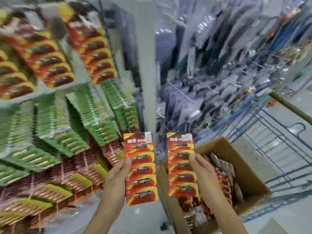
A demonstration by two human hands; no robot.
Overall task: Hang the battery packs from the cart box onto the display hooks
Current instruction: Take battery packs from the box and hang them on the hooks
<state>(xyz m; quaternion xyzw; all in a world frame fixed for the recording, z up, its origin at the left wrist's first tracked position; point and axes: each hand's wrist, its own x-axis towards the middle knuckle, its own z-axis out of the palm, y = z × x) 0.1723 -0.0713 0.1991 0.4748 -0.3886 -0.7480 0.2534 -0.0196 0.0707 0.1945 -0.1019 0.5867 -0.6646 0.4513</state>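
A person's left hand holds one red-and-yellow battery strip upright, thumb pressed on its front face, the grip closed around the strip's left edge. The right hand holds a second battery strip the same way, just right of the first, the two strips apart. Directly below and right of the second strip sits an open cardboard box, with more red packs lying inside; blue wire cart bars rise right of the box. Left of the box, blurred rows of green packs and red packs hang on the display.
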